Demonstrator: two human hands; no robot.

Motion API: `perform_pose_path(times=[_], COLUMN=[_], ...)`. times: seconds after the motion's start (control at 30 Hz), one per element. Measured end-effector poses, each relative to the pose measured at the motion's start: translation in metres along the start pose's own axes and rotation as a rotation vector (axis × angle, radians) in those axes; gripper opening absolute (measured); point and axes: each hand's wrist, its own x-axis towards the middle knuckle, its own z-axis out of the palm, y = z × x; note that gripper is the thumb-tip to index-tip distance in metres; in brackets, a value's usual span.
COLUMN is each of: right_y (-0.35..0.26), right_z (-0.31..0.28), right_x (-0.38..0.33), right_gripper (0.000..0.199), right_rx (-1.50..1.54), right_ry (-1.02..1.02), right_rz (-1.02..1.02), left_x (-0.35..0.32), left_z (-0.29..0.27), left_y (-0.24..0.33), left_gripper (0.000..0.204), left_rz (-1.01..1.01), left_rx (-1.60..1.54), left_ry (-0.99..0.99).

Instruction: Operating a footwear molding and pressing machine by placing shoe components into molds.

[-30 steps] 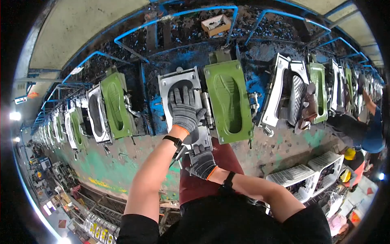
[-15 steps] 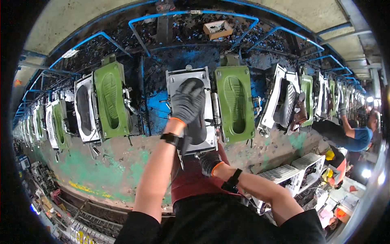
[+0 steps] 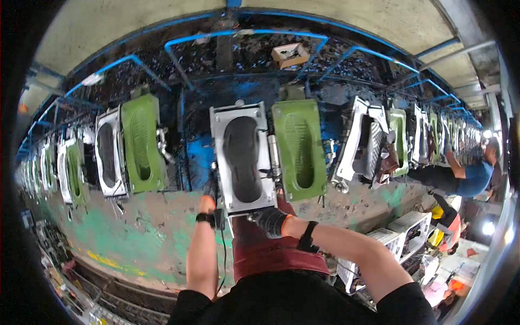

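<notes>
The left hand (image 3: 209, 188) is by the left edge of the silver mould (image 3: 267, 189), the right hand (image 3: 270, 223) at its lower end, both grips too hidden to tell.

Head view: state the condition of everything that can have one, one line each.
Silver mold frame: open, dark sole-shaped centre exposed
Green sole mold half: open, cavity facing up
Left hand: gloved, beside the silver mold frame's left edge, grip unclear
Right hand: gloved, at the silver mold frame's lower edge, grip unclear
Cardboard box: open-topped, dark bits inside
</notes>
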Motion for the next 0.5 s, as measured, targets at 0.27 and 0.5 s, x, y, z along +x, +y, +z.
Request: perform_pose_path(times=[0.27,0.5], right_y=[0.039,0.144], right_z=[0.013,0.007], right_x=[-0.128,-0.338], right_gripper=[0.044,0.017], right_rx=[0.401,0.719], right_ry=[0.510,1.574], right_rz=[0.182,1.074], left_x=[-0.205,-0.168], left_z=[0.175,0.495], left_y=[0.145,0.084], left_gripper=[0.027,0.042], left_rz=[0.878,1.744], left_rx=[0.550,1.319], left_ry=[0.411,-0.463])
